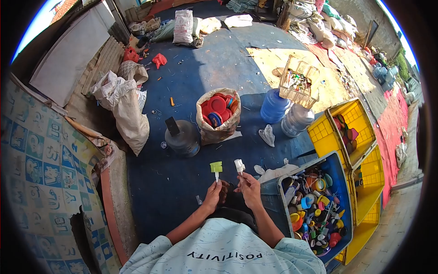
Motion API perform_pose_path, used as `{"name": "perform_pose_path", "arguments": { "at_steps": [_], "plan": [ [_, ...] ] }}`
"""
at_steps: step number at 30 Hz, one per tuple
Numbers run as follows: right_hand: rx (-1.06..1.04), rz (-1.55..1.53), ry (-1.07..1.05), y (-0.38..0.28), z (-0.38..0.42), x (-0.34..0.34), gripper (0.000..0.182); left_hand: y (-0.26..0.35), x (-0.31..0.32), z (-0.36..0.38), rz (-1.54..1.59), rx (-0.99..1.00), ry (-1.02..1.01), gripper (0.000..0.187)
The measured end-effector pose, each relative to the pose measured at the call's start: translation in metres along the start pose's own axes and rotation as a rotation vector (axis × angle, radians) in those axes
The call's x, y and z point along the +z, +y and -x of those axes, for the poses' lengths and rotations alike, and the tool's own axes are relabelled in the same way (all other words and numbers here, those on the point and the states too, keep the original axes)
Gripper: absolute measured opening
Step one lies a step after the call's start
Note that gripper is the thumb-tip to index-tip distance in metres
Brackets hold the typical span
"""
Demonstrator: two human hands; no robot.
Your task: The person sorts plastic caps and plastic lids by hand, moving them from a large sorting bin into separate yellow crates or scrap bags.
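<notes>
Just below the middle, our left hand (212, 195) pinched a green piece (216, 167), our right hand (249, 190) a white piece (239, 165), both poking up.

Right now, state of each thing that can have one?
Left hand: closed on green-and-white piece
Right hand: closed on white piece
Central sack: open, filled with lids
Blue bin: open, holding mixed caps
Cream basket: open, holding small items
Top yellow crate: open, partly filled

Left hand (213, 194) out ahead of the shirt (223, 242), thumb and fingers pinching, right hand (250, 191) there too, also pinching, a gap between them, both forearms (267, 223) angled inward from the shirt's sides
</notes>
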State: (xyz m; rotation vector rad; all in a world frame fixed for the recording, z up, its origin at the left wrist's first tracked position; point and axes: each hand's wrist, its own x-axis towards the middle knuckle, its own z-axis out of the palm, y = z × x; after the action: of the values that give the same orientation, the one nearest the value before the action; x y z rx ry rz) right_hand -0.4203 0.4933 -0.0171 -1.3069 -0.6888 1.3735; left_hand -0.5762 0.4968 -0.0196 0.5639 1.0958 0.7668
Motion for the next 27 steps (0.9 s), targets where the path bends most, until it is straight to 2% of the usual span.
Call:
{"name": "perform_pose_path", "arguments": {
  "at_steps": [1, 4, 6, 11, 14, 20, 22, 27],
  "plan": [
    [-0.047, 0.045, 0.002, -0.012, -0.017, 0.002, 0.021, 0.018, -0.003, -0.015, 0.009, -0.033, -0.056, 0.042],
    [0.015, 0.049, -0.091, -0.040, -0.073, -0.011, 0.021, 0.069, 0.012, -0.068, -0.009, -0.047, -0.152, 0.043],
    [-0.021, -0.093, 0.025, -0.063, -0.101, -0.008, 0.020, 0.096, 0.023, -0.102, 0.031, -0.068, -0.178, 0.044],
    [-0.045, -0.296, 0.145, -0.096, -0.159, -0.035, 0.014, 0.138, 0.062, -0.177, 0.024, 0.079, -0.220, 0.039],
    [-0.005, -0.347, 0.229, -0.099, -0.191, -0.057, 0.010, 0.150, 0.093, -0.216, 0.054, 0.020, -0.185, 0.040],
    [0.042, -0.321, 0.454, -0.100, -0.275, -0.092, 0.011, 0.166, 0.134, -0.317, 0.050, -0.184, -0.303, 0.032],
    [0.021, -0.303, 0.507, -0.118, -0.307, -0.096, 0.013, 0.183, 0.150, -0.349, 0.016, -0.240, -0.313, 0.030],
    [-0.071, -0.342, 0.517, -0.173, -0.378, -0.108, 0.020, 0.239, 0.186, -0.437, -0.016, -0.238, -0.446, 0.026]
  ]
}}
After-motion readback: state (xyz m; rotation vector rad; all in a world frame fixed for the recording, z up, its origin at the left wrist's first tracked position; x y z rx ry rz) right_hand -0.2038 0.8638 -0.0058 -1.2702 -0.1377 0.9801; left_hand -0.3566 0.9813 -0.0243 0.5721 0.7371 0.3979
